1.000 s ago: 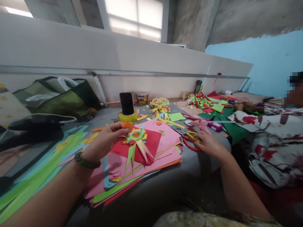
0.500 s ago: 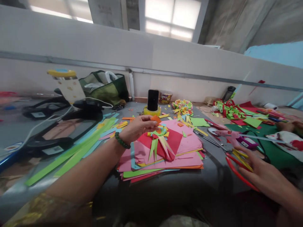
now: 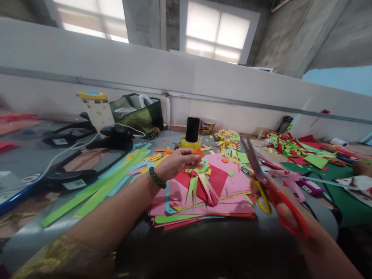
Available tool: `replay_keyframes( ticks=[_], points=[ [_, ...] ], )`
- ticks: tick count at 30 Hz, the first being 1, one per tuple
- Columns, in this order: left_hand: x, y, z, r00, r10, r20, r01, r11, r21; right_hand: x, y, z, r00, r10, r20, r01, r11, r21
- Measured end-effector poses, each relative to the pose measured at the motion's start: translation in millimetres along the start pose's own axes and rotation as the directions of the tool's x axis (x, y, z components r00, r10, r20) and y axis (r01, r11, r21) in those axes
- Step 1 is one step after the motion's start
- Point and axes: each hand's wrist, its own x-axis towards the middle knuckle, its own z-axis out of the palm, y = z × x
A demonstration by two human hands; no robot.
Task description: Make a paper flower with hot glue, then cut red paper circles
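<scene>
The left hand point(image 3: 177, 162) pinches a small orange paper piece point(image 3: 198, 153) near its edge, probably to leave most of it free. Just below is a small many-coloured paper rosette with pointed tails point(image 3: 192, 188); it lies on a red paper sheet point(image 3: 219, 180) over the pile of mostly pink papers point(image 3: 232, 207), which seems to serve as flat base. The right hand point(image 3: 286, 209) grips metal scissors with red and yellow handles point(image 3: 253, 159), blades pointing forward (perhaps to keep them away from the body).
</scene>
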Motion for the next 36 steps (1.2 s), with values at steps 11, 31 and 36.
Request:
replay_keyframes(
  ticks=[11, 31, 36],
  points=[
    [-4.9, 1.3, 5.7, 0.999, -0.019, 0.05, 0.023, 0.997, -0.068, 33.3, -43.7, 24.2, 0.944, 0.12, 0.309, -0.086, 0.989, -0.121],
    [-5.2, -4.1, 7.1, 0.991, -0.042, 0.131, 0.034, 0.998, 0.059, 39.5, -49.2, 32.7, 0.95, 0.181, 0.256, -0.139, 0.975, -0.176],
    [-4.3, -4.9, 6.2, 0.987, -0.034, 0.158, 0.026, 0.998, 0.053, 41.6, -55.2, 32.2, 0.94, 0.221, 0.258, -0.179, 0.968, -0.178]
  ],
)
